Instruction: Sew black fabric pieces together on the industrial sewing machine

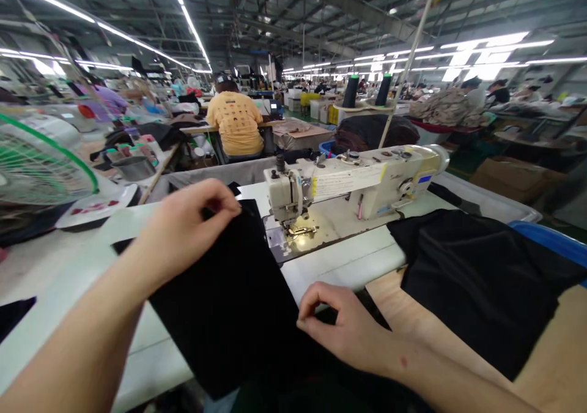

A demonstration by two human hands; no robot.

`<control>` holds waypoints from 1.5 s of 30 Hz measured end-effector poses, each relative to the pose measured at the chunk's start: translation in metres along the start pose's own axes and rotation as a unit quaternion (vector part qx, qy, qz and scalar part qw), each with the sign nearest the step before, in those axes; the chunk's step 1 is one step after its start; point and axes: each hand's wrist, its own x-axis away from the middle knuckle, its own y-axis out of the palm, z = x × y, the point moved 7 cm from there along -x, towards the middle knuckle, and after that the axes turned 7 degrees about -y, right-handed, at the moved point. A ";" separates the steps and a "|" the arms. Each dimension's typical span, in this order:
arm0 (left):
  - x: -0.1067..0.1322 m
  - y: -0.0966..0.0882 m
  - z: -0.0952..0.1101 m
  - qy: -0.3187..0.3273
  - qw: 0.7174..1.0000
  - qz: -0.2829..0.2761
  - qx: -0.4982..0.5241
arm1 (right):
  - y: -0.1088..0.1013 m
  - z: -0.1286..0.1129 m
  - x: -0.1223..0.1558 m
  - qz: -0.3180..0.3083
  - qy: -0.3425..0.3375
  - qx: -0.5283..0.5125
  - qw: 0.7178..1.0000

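Observation:
A black piece of fabric (229, 303) hangs between my hands over the front of the sewing table (343, 263). My left hand (197, 217) pinches its upper corner, thumb against fingers. Lower down, my right hand (342, 324) pinches the fabric's right edge. Just beyond the cloth stands a cream-coloured industrial sewing machine (339, 183), with its lit needle area to the right of my left hand. The fabric's lower part merges with dark clothing near my lap, so its end cannot be made out.
More black fabric (477, 278) lies on a wooden board (394, 297) at the right, beside a blue tub (550, 241). A green-rimmed fan (41, 162) stands at the left. A person in a yellow shirt (236, 119) sits ahead, facing away.

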 end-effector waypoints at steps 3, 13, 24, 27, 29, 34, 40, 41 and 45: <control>-0.026 0.080 -0.024 -0.014 0.991 -0.123 0.043 | 0.014 0.034 0.003 -0.020 -0.003 0.043 0.999; -0.008 0.187 -0.088 -0.076 0.981 -0.125 0.124 | 0.021 0.051 0.013 -0.122 -0.246 0.357 0.893; -0.038 0.206 -0.094 -0.115 0.979 -0.137 0.096 | 0.019 0.058 0.007 -0.128 -0.282 0.447 0.839; -0.043 0.209 -0.095 -0.119 0.978 -0.145 0.085 | 0.017 0.062 0.003 -0.123 -0.252 0.433 0.857; -0.043 0.209 -0.096 -0.121 0.979 -0.146 0.076 | 0.018 0.061 0.002 -0.122 -0.256 0.415 0.864; -0.045 0.208 -0.095 -0.128 0.982 -0.133 0.040 | 0.017 0.062 0.001 -0.115 -0.256 0.380 0.881; -0.023 0.181 -0.068 -0.112 0.990 -0.075 -0.035 | 0.013 0.059 0.008 -0.128 -0.274 0.367 0.880; -0.009 0.174 -0.059 -0.098 0.992 -0.065 -0.051 | 0.012 0.057 0.010 -0.132 -0.278 0.364 0.879; 0.080 0.177 -0.006 0.123 0.975 -0.179 -0.050 | 0.010 0.055 0.014 -0.163 -0.278 0.355 0.877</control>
